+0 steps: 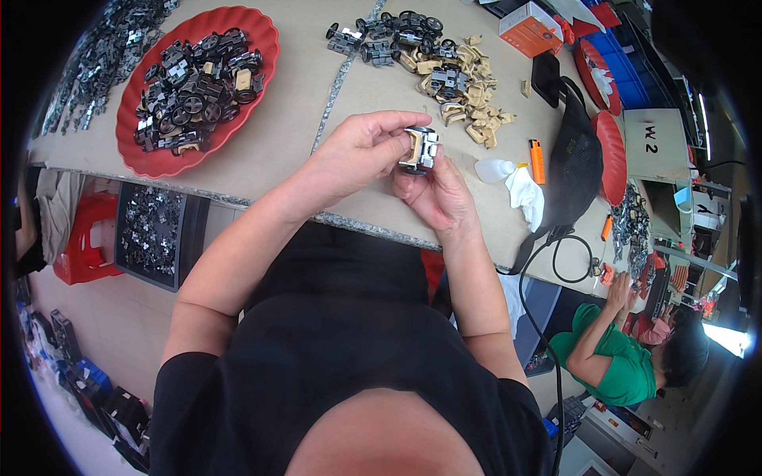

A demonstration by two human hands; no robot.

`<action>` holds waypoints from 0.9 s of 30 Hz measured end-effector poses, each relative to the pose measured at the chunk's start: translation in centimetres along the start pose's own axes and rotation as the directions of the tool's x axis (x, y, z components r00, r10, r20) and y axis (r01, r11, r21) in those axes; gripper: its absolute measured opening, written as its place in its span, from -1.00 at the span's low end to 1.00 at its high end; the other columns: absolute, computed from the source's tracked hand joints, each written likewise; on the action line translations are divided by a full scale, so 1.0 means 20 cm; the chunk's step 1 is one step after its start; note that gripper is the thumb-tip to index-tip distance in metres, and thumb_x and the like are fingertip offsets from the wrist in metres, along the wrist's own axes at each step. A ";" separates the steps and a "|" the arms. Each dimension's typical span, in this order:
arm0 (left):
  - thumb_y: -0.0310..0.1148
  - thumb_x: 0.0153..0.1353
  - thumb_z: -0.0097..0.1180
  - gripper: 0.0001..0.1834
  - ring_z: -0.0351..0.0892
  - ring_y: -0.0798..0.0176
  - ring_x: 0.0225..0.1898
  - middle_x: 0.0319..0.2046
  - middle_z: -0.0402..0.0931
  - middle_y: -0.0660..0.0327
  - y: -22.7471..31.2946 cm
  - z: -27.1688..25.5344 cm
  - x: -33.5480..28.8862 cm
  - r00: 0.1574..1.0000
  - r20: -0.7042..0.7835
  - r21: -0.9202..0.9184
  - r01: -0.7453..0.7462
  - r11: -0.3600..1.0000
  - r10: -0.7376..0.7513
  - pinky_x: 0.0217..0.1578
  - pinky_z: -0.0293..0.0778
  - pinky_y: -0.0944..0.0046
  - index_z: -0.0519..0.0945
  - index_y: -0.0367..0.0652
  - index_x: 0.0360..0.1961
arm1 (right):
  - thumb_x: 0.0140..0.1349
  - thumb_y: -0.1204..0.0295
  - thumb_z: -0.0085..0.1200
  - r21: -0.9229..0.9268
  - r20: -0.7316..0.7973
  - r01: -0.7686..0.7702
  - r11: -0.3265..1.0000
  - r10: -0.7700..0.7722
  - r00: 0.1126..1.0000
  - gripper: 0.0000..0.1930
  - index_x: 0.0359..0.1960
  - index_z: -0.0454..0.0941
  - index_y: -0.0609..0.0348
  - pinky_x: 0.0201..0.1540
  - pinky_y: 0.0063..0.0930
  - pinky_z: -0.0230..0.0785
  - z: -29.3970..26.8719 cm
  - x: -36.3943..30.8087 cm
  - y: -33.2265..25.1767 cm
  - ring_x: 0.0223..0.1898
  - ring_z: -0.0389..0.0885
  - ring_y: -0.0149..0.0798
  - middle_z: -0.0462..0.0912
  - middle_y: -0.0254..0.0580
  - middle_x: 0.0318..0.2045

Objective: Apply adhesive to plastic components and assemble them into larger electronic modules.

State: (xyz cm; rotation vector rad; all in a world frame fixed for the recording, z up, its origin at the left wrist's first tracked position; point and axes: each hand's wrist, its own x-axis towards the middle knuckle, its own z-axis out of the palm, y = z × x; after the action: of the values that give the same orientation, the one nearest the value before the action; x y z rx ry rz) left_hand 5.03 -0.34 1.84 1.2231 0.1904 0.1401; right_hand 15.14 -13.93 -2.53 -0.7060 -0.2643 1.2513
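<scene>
Above the table's near edge, a small toy car chassis point(421, 149) with dark wheels, silvery parts and a tan piece is held between both hands. My left hand point(361, 155) pinches it from the left, thumb bent and index finger stretched along its top. From below and the right, my right hand point(438, 190) grips it with thumb and curled fingers. Beyond the hands lies a pile of tan plastic parts point(480, 91), mixed with black wheeled chassis point(409, 32). To the left, a red scalloped tray point(266, 79) holds many wheeled chassis and some tan pieces.
Grey metal-like parts point(103, 67) heap at the far left. On the right lie a white bottle point(492, 169), crumpled tissue point(525, 198), orange lighter point(537, 163) and black bag point(575, 151). A cable point(528, 293) hangs nearby. A co-worker in green point(615, 357) sits at right.
</scene>
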 end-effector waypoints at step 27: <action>-0.29 0.22 -0.01 -0.68 0.31 0.57 -0.49 -0.45 0.41 0.41 -0.02 -0.10 -0.01 0.998 0.057 -0.151 0.027 0.988 -0.019 -0.52 0.20 0.57 0.46 -0.24 -0.06 | 0.15 0.39 0.10 -0.148 -0.048 0.051 0.988 -0.059 0.997 -0.75 -0.19 0.45 0.27 -0.44 -0.59 0.48 0.07 -0.02 -0.03 -0.50 0.54 -0.39 0.57 -0.12 -0.30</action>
State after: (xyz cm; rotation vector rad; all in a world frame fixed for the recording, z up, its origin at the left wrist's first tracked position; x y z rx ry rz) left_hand 4.33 1.35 0.89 1.0713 0.1427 0.0987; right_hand 14.73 -13.88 -1.03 -0.8507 -0.3333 1.1675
